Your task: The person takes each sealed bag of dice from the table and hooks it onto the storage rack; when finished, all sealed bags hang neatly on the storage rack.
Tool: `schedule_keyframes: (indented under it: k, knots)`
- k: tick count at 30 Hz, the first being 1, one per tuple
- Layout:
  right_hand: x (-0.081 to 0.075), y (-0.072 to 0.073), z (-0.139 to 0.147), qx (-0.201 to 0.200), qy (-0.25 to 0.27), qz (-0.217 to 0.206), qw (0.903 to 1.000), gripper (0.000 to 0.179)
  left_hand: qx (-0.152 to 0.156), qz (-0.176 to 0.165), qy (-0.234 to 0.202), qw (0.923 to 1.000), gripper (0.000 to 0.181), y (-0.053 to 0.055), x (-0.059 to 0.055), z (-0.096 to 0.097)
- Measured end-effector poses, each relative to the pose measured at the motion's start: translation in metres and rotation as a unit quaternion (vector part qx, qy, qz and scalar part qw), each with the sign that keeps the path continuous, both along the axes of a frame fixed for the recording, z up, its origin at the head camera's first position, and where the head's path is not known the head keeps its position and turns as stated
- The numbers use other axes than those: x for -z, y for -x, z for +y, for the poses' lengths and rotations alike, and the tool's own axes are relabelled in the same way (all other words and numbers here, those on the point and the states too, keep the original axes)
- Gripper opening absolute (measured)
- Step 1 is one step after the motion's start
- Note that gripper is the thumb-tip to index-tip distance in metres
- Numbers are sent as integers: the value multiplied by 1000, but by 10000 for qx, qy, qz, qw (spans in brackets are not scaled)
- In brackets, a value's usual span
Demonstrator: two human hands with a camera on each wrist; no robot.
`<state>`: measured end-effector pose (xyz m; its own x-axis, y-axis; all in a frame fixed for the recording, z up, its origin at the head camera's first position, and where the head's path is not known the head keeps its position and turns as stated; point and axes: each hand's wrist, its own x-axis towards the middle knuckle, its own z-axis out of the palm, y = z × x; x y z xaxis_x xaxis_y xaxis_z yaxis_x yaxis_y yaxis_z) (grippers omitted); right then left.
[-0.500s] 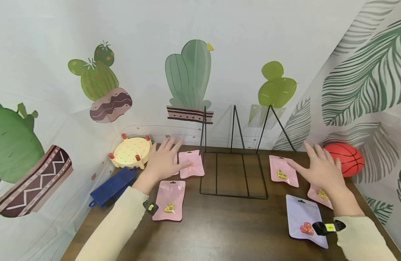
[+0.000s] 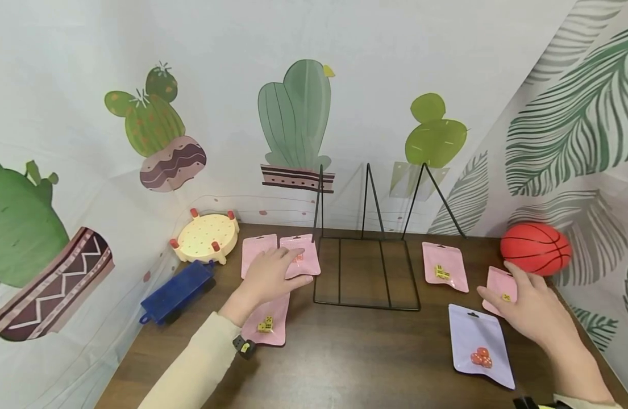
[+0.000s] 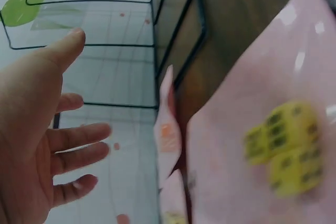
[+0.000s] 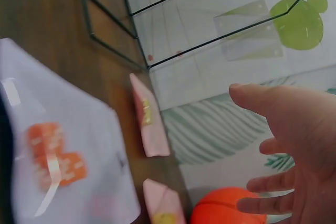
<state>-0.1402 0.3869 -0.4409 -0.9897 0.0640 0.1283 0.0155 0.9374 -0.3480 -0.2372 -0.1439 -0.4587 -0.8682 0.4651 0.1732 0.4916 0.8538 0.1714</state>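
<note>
My left hand (image 2: pixel 269 275), fingers loosely extended and holding nothing, hovers over the pink pouches on the left. Below it lies a pink pouch with yellow dice (image 2: pixel 265 325); behind it are a pink pouch with orange-red dice (image 2: pixel 304 262) and another pink pouch (image 2: pixel 253 250), partly covered by the hand. My right hand (image 2: pixel 531 301) is likewise spread and holds nothing, above a small pink pouch (image 2: pixel 499 279) at the right edge. To its left lie a lilac pouch with red dice (image 2: pixel 472 332) and a pink pouch with yellow dice (image 2: pixel 452 262).
A black wire rack (image 2: pixel 366 308) stands at the back middle of the brown table (image 2: pixel 365 363). At left are a blue tray-like holder (image 2: pixel 177 291) and a yellow oval stand with red feet (image 2: pixel 207 236). A red basketball (image 2: pixel 536 249) sits at back right, against the printed backdrop.
Both hands have drawn back toward the person, the right one also shifting rightward. The back-left pink pouch and the small right pouch are more uncovered. The pouches stay where they were.
</note>
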Motion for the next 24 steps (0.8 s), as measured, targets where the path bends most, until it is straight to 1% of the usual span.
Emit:
schedule_keyframes:
  k: [2,6,11,14,17,22,24]
  knots:
    - [8,-8,3,34,4,-143,9999,96,76,-129,26,9999,77,-5,6,3]
    - [24,-22,9,61,-53,-655,9978,97,258,-374,-8,9990,73,-12,21,7]
    - [45,-32,11,65,-59,-1484,9889,105,549,-399,-76,9977,66,-13,38,12]
    - [56,-35,9,126,-60,-1811,9834,110,707,-457,-139,9964,59,-12,46,15]
    - [61,-36,5,171,-58,-1825,9830,114,770,-510,-243,9954,50,-11,51,19]
    - [65,-40,-4,34,136,-1523,9882,115,809,-421,-375,9951,39,-10,60,24]
    - [65,-41,-7,-5,236,-1479,9887,116,833,-366,-398,9951,33,-10,62,25]
